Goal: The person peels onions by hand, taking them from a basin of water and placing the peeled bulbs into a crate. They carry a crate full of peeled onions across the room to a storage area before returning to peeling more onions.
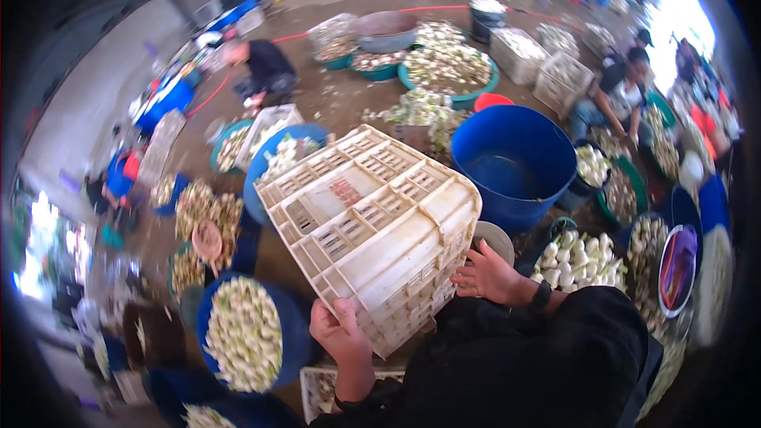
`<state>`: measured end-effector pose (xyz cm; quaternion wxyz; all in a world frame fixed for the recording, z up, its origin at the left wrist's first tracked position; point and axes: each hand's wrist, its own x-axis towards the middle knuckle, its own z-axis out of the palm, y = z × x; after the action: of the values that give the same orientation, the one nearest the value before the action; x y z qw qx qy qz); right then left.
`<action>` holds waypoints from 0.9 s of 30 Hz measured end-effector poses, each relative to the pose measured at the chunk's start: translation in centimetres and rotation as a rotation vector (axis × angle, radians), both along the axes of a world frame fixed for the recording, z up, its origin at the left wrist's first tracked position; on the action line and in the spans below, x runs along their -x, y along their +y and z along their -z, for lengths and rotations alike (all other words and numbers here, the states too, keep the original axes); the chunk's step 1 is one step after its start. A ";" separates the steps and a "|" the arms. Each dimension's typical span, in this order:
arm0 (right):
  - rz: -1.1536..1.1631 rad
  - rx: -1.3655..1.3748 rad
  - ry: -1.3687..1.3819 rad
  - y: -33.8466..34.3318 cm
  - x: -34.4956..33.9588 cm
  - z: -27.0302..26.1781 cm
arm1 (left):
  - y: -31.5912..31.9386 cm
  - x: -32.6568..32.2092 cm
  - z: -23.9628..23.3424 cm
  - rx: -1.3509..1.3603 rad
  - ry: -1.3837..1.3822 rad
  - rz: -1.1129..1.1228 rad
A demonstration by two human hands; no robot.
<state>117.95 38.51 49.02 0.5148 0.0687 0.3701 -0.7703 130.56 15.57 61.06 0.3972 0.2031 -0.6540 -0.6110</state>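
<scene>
A white plastic crate (380, 214) is tilted in front of me, with a slatted face bearing red writing turned up. My left hand (342, 330) grips its near left corner, the thumb on top of the edge. Beside the crate's right side is my right hand (490, 273), its fingers spread; the fingertips lie close to the slats, and contact cannot be made out. A dark band circles the right wrist. The crate's far lower side is hidden.
A deep blue tub (514, 160) stands right of the crate. White bulb vegetables fill a blue tub (244, 333) at left and lie heaped (579, 261) at right. Another white crate (312, 392) sits below. People work at left (267, 71) and right (621, 98).
</scene>
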 end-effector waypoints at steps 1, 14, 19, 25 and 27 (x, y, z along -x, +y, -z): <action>0.036 0.030 -0.016 0.8 0.9 0.7 | 0.0 2.5 0.0 0.048 -0.015 0.085; 0.339 0.234 0.077 -2.1 10.4 2.5 | -4.7 23.8 -1.0 0.310 -0.025 0.547; 0.482 0.223 0.208 -6.3 17.1 2.2 | -7.8 33.1 -1.3 0.175 0.099 0.463; 0.693 0.224 0.394 -13.4 29.1 0.3 | -17.2 46.6 -0.2 -0.294 0.091 0.351; 0.671 0.147 0.470 -15.6 32.9 -0.6 | -20.8 51.2 -0.4 -0.349 0.133 0.540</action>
<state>85.08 22.92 49.58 0.1401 -0.0292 0.3787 -0.9144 79.32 -5.19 61.42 0.2219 0.0472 -0.5425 -0.8088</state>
